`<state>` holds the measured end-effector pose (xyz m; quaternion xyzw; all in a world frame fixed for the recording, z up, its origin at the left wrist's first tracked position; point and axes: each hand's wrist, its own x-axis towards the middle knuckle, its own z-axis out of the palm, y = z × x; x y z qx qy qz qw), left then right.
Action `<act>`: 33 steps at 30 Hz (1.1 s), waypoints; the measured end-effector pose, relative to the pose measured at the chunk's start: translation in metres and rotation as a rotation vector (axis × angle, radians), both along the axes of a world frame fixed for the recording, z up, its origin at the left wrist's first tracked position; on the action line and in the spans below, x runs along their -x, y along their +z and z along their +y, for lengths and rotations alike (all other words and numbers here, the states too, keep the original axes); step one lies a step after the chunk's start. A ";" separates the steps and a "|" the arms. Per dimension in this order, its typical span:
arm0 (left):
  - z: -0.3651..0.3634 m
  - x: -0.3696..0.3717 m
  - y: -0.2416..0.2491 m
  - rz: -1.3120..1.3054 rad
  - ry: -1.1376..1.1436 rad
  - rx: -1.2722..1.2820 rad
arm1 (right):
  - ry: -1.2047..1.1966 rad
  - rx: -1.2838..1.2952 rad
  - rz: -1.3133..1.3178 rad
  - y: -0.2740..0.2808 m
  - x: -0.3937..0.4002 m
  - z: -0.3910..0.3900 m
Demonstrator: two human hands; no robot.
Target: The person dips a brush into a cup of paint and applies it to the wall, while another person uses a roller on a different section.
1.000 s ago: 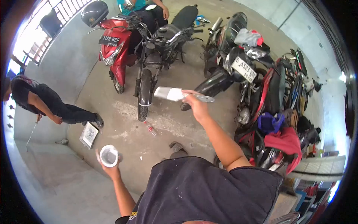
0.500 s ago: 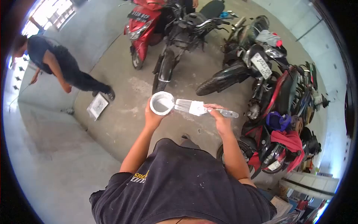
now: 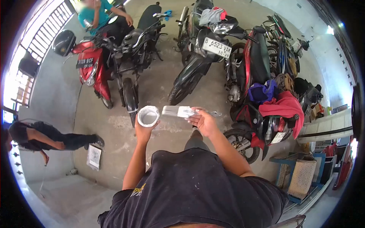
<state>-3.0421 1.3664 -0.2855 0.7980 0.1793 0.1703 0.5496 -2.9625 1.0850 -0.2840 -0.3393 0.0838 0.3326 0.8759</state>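
Note:
A small round paint pot with a white-smeared rim sits in my left hand, whose fingers wrap round its side. Its open top faces up, and greyish-white paint shows inside. My right hand is closed on a flat paintbrush. White paint coats the brush, and its bristles point left toward the pot, a short gap away from the rim. The brush's handle sticks out to the right past my fingers.
Parked motorcycles stand ahead, among them a red scooter and a bike with a white plate. A person in teal is behind the scooter. Another in dark clothes is at left, near a white sheet. A wooden-framed chair stands right.
My view has turned to the right, so the motorcycles and the person at left shift leftward. The brush has moved slightly away from the pot's rim. The person in teal has come into sight.

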 end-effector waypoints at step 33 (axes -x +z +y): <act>-0.087 -0.374 -0.040 0.007 0.141 -0.083 | -0.614 1.266 -1.193 -0.174 -0.525 -0.115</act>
